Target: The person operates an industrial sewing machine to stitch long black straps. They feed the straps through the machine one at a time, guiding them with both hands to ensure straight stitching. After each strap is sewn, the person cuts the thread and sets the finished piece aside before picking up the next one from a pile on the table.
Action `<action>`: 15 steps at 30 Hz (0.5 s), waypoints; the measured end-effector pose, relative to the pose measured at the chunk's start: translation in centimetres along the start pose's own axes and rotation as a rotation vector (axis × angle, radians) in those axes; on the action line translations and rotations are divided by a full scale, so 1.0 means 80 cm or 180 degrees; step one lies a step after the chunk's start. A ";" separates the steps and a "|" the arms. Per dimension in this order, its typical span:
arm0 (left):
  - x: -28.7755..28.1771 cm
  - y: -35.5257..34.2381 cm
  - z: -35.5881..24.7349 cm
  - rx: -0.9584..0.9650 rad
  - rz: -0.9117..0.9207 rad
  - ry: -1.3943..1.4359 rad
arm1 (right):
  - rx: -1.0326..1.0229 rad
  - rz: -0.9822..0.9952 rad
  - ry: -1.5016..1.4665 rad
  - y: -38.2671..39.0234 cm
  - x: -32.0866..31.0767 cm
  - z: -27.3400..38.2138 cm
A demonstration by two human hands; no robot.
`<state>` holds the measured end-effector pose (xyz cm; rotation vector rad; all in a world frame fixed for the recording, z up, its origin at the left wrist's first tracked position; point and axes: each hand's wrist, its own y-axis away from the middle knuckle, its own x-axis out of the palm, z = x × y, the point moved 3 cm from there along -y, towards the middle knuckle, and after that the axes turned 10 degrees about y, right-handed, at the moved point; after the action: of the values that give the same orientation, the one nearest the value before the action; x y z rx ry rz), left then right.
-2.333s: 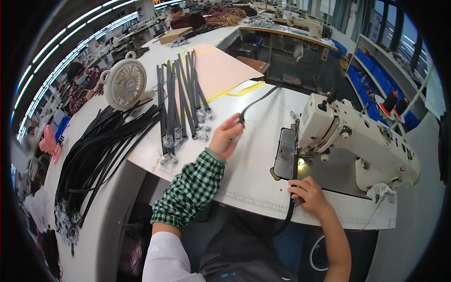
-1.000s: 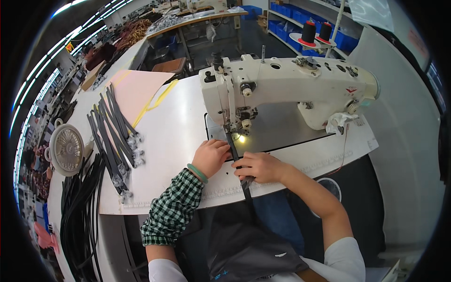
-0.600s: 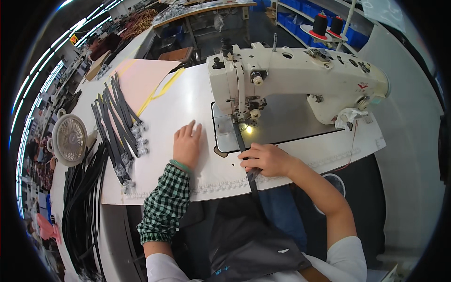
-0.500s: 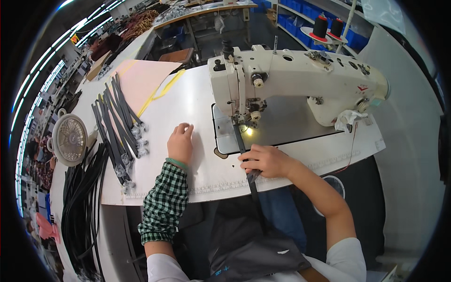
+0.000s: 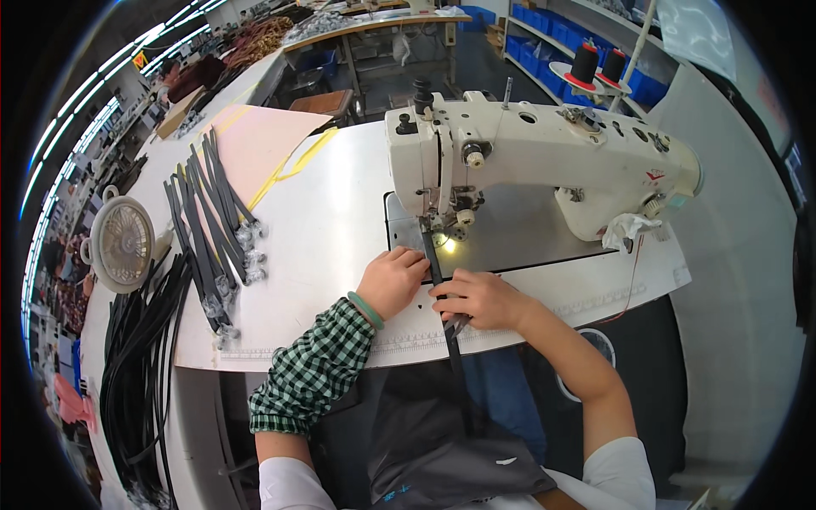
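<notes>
A long black strap (image 5: 452,344) runs from under the presser foot of the white sewing machine (image 5: 527,140) toward me, over the table's front edge and down to my lap. My right hand (image 5: 484,299) grips it just in front of the metal plate, thumb and fingers closed around it. Under those fingers a small dark shiny piece (image 5: 459,323) shows; its kind is unclear. On the strap's left side, close to the needle, my left hand (image 5: 395,280) has its fingers drawn together at the strap's edge. A checked sleeve cover and a green band are on that arm.
Several black straps (image 5: 208,229) with plastic-wrapped ends lie left on the white table (image 5: 314,314), beside a pink sheet (image 5: 263,136). More black straps (image 5: 140,365) hang over the left edge, near a round woven basket (image 5: 123,242). Thread spools (image 5: 584,66) stand behind the machine.
My left hand has moved right from the bare tabletop to the strap near the needle, its fingers closing there. My right hand keeps its hold on the strap.
</notes>
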<state>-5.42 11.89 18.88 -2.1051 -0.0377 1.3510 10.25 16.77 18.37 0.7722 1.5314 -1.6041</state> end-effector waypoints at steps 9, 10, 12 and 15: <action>0.009 -0.012 0.020 -0.0131 -0.0081 -0.0066 | -0.0025 0.0040 -0.0040 -0.003 -0.003 0.003; 0.010 -0.012 0.021 -0.0138 -0.0073 0.0025 | -0.0056 -0.0006 -0.0013 -0.002 -0.003 0.003; 0.009 -0.011 0.025 -0.0153 -0.0056 0.0204 | -0.0124 -0.0098 0.0034 -0.002 -0.003 0.002; 0.004 -0.003 0.027 -0.0111 0.0067 0.0303 | -0.0178 -0.0107 0.0060 -0.004 -0.003 0.004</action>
<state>-6.99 13.28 18.11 -2.2021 0.0004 1.2692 10.15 16.52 18.80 0.7366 1.6036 -1.5757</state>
